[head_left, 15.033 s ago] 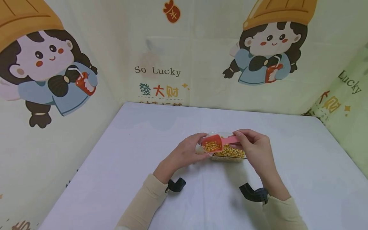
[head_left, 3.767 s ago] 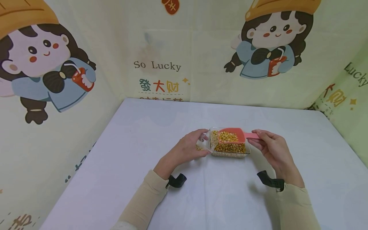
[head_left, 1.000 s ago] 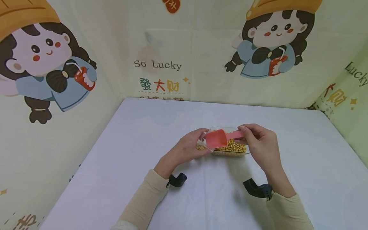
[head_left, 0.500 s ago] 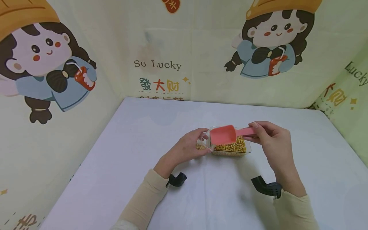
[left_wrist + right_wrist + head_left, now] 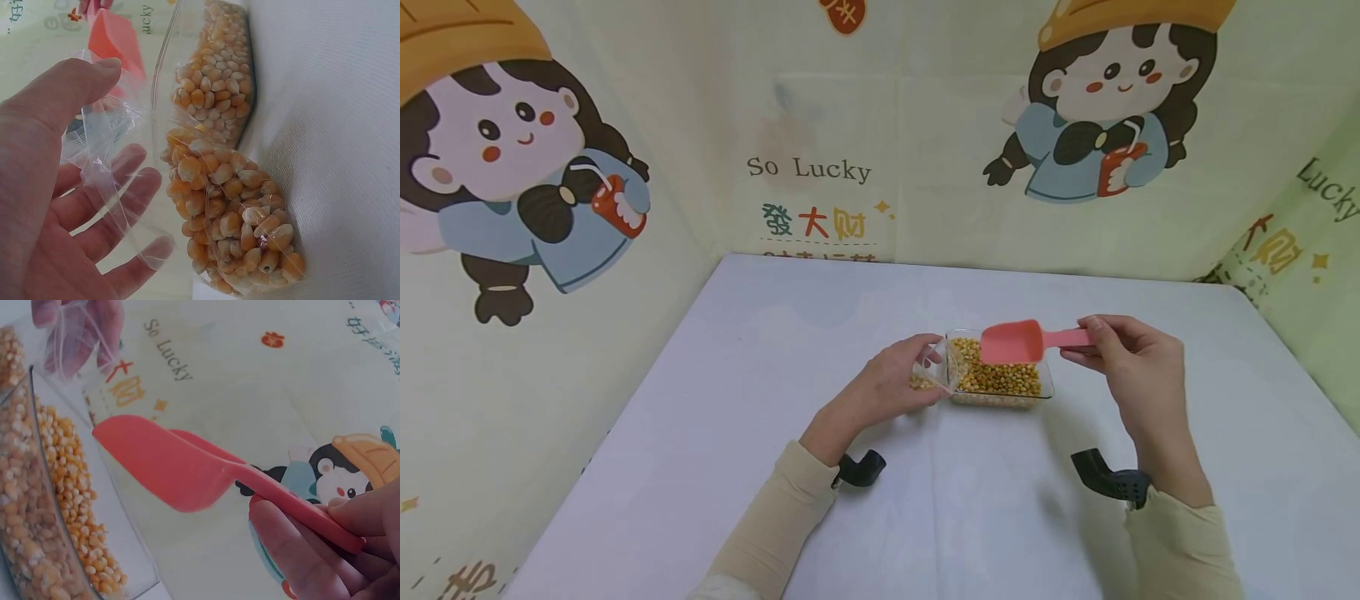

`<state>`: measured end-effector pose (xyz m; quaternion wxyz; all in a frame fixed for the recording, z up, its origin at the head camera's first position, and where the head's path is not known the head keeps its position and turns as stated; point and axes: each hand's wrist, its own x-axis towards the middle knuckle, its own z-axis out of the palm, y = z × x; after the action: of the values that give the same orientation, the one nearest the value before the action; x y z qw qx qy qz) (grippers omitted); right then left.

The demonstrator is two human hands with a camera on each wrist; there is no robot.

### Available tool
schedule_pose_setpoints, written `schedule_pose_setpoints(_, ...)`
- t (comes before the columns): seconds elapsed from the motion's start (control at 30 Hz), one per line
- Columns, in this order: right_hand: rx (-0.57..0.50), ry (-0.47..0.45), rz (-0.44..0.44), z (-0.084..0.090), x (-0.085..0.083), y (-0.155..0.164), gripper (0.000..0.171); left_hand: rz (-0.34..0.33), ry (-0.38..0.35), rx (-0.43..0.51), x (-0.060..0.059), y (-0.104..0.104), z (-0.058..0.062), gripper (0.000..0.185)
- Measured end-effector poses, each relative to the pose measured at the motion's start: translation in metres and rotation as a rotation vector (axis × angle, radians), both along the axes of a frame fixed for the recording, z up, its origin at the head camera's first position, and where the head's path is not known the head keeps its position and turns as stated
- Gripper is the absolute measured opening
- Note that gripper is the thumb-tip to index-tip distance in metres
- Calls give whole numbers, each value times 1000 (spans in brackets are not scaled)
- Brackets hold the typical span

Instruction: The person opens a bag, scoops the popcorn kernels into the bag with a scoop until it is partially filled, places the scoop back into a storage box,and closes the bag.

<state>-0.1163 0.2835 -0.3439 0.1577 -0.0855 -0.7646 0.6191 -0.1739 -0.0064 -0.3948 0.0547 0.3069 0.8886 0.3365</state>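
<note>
Left hand: our left hand [image 5: 887,385] pinches the mouth of a clear plastic bag [image 5: 134,181] between thumb and curled fingers [image 5: 119,206], holding it open beside the tray.
Right hand: our right hand [image 5: 1138,367] clamps thumb and fingers [image 5: 294,550] on the handle of the pink scoop [image 5: 1015,342]; the bowl of the scoop hangs above the far end of the tray, and we see no kernels in it.
Scoop step: we judge the scoop is about to load, so we want it tipped nose-down into the deepest part of the pile, pushed along the tray floor, then levelled before lifting so nothing rolls off.
Bag mouth: we judge the film is limp, so our left fingers need to keep the opening wide and close to the tray rim, cutting the gap that the loaded scoop must cross.
Tray: the clear plastic tray [image 5: 1047,390] sits on the surface between our two hands and holds a layer of yellow corn kernels [image 5: 1000,382] that does not reach the rim.
Bag contents: a heap of corn kernels [image 5: 234,219] already lies in the bottom of the bag, resting on the white surface [image 5: 775,400] just beside our left fingers.
</note>
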Motion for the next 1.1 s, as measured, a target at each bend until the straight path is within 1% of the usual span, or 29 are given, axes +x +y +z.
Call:
schedule_pose_setpoints(0.1,44,2,-14,-3,-2,0,39,-5,-1,7,0,0,0,73)
schedule_pose_setpoints(0.23,132,-26,-35,-5,-4,1,39,-10,6,17,-1,0,-1,73)
schedule_pose_setpoints(0.3,193,-46,-38,-6,-4,2,39,-13,10,20,-1,0,-1,73)
schedule_pose_setpoints(0.4,299,-80,-24,-9,-4,4,40,-15,17,18,-1,0,-1,72)
schedule_pose_setpoints(0.5,381,-113,14,-11,-4,6,41,-15,21,18,-1,0,-2,72)
schedule_pose_setpoints(0.6,395,-135,65,-12,-4,8,41,-14,21,16,-1,0,-2,72)
schedule_pose_setpoints(0.73,348,-147,136,-11,-4,10,43,-10,10,15,-1,-1,-2,73)
schedule_pose_setpoints(0.8,344,-163,162,-10,-4,11,46,-9,6,17,-1,-1,-2,73)
schedule_pose_setpoints(0.97,367,-234,204,-6,-2,14,56,-6,9,11,-1,-1,-3,73)
schedule_pose_setpoints(1.1,375,-240,215,-4,-1,14,55,-7,10,16,-1,-1,-3,72)
